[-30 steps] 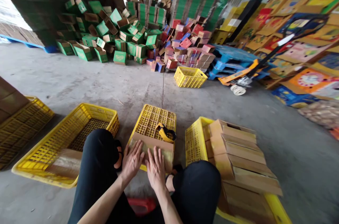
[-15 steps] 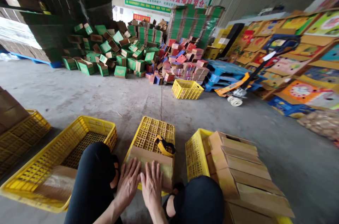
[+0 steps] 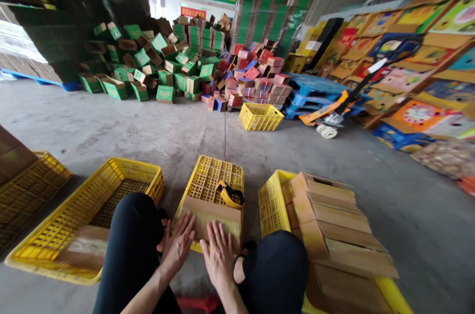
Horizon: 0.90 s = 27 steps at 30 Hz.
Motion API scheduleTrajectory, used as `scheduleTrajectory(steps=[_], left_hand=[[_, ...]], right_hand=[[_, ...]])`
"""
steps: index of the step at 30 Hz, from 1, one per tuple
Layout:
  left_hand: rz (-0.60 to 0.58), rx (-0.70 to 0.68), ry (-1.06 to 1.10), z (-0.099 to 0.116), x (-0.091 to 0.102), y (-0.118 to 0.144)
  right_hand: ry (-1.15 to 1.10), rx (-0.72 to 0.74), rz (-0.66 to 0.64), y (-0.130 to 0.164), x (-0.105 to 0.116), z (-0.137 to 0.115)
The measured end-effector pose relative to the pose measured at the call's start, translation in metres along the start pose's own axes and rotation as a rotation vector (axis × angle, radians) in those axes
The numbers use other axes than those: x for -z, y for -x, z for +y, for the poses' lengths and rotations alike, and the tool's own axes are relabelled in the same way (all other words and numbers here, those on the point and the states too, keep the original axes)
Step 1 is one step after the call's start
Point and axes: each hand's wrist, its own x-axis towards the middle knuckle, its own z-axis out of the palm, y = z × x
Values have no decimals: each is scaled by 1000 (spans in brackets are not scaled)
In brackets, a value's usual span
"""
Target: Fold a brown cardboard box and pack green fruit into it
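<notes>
Both hands have slid slightly nearer: left hand (image 3: 178, 245) and right hand (image 3: 218, 254), fingers spread, press flat on the cardboard box (image 3: 213, 217) beside the tape dispenser (image 3: 230, 194); even pressure seems best.

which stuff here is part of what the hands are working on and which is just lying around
In hand:
left hand and right hand, flat on the cardboard box
upturned yellow crate under it
tape dispenser
flat cartons stacked at right

Lying about:
green boxes
far yellow crate
pallet jack
blue pallets
</notes>
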Motion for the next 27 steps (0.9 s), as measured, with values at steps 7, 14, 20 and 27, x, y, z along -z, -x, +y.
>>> scheduleTrajectory(steps=[7, 14, 20, 27], left_hand=[[2, 5, 26, 2, 13, 4], [21, -75, 80, 31, 2, -1], [-66, -195, 77, 55, 5, -5], [-41, -70, 29, 27, 11, -9]], right_hand=[[71, -179, 39, 33, 6, 32], [53, -177, 124, 22, 9, 19], [-29, -162, 125, -9, 13, 18], [-123, -211, 230, -12, -7, 46]])
